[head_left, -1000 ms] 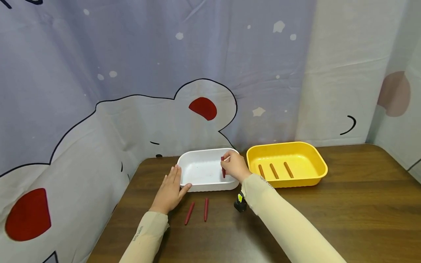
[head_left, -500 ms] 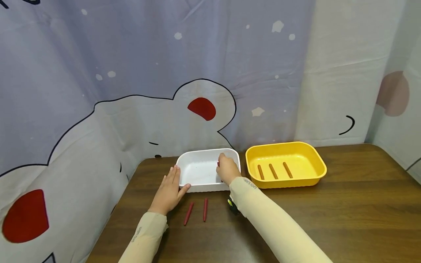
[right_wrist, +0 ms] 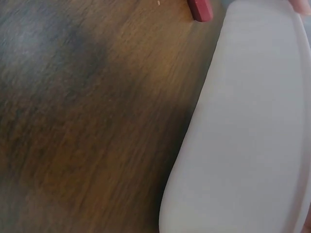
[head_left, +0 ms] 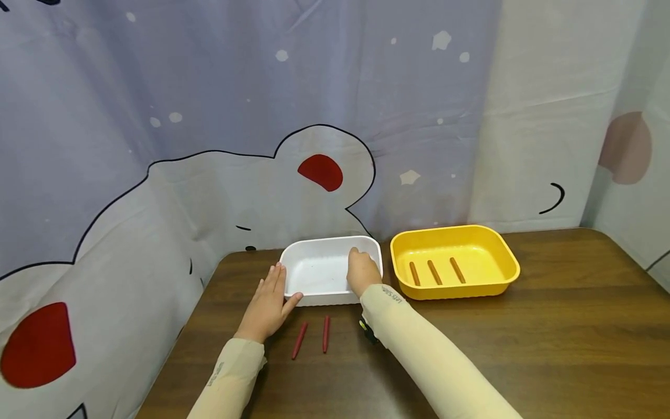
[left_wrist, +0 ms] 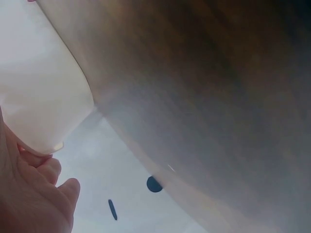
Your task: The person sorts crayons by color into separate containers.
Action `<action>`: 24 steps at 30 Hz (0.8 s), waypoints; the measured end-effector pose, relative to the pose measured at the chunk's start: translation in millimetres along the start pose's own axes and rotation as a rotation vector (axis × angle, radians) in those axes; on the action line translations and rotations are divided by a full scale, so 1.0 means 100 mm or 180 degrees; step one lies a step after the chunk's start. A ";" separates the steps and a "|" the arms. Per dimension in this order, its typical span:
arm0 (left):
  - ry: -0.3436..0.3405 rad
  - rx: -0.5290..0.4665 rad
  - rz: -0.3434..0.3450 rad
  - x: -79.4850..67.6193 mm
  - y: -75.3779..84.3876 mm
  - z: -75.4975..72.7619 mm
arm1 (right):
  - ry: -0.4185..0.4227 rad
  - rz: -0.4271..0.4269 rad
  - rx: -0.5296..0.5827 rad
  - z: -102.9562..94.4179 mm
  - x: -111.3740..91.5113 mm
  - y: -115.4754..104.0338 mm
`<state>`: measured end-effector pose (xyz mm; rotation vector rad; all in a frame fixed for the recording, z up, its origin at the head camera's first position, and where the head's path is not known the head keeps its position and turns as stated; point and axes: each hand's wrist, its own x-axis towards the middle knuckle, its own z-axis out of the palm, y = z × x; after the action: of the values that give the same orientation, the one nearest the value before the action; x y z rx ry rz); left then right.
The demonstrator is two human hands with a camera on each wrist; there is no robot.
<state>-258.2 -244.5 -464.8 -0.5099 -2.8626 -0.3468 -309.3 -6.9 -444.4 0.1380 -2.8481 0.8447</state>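
Observation:
A white tray [head_left: 319, 298] stands on the brown table. My left hand [head_left: 264, 305] lies with straight fingers against its left end. In the left wrist view the fingers of that left hand [left_wrist: 39, 194] touch the tray's rim. My right hand [head_left: 362, 272] reaches down into the tray's right end with curled fingers, back of the hand upward. The red crayon it pinches is hidden behind the hand. Two more red crayons [head_left: 299, 340] lie on the table in front of the tray. The right wrist view shows the tray wall [right_wrist: 248, 121] close up and one red crayon [right_wrist: 200, 9].
A yellow tray [head_left: 471, 290] stands right of the white one, with three orange-brown crayons [head_left: 434, 272] inside. A small black object [head_left: 369, 331] shows under the right sleeve. A printed curtain [head_left: 251, 198] hangs behind the table [head_left: 576, 326].
My right hand has moved left and down into the white tray, and the red crayon it pinches has gone out of sight. The left hand stays at the tray.

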 end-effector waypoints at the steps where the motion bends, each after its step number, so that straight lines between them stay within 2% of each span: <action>1: -0.0003 0.0001 -0.0001 0.00 0.00 0.00 | 0.0013 -0.0002 -0.0006 -0.01 0.00 0.00; 6: 0.0002 0.0006 0.0004 0.01 0.01 0.00 | -0.0015 0.0009 0.0116 -0.08 -0.01 0.00; 12: 0.0015 0.0011 0.0009 0.01 0.01 0.01 | -0.0105 -0.0051 0.0523 -0.20 -0.03 0.02; 24: 0.0011 0.0005 0.0007 0.00 0.02 -0.01 | 0.0090 -0.0425 0.0974 -0.32 -0.24 0.00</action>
<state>-257.3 -243.2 -463.5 -0.5118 -2.8585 -0.3445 -281.8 11.8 -422.6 0.3466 -2.6296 1.2344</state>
